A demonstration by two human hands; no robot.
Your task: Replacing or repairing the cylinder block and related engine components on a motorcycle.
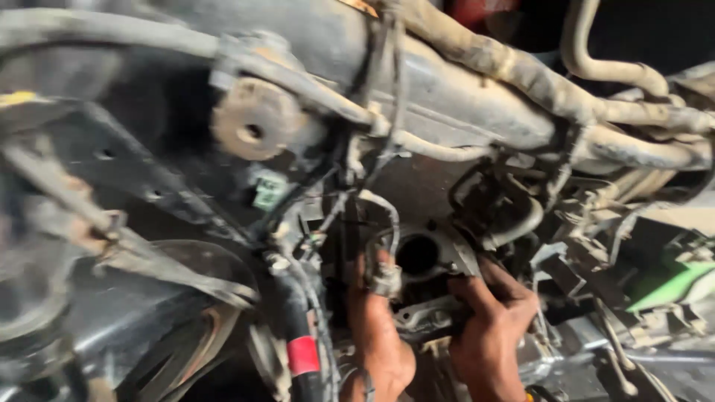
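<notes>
Seen from below, a person reaches both bare hands up into the grimy underside of a vehicle. The left hand point(376, 327) rises at lower centre, its fingers closed around a small metal connector point(386, 281) at the end of a thin grey cable point(383, 212) that loops down from the wiring above. The right hand point(495, 316) sits just beside it, fingers curled over the edge of a pale metal housing point(432, 260) with a round dark opening point(417, 255); whether it grips the housing or only steadies against it cannot be told through the motion blur. Overhead, dust-caked pipes point(521, 74) cross from upper centre towards the right edge, and a round rubber bush point(253, 119) hangs at upper left. A black hose with a red band point(302, 353) stands just left of the left hand, and a small green tag point(269, 190) shows among the wires above. The risks look real: the connector seems dirty and the cable taut, so a hard pull could tear the wire or crack the fitting. The hands work close between sharp brackets and tangled wiring, so a slip could scrape knuckles or snag a neighbouring lead. Loose grit may also fall into the opening.
</notes>
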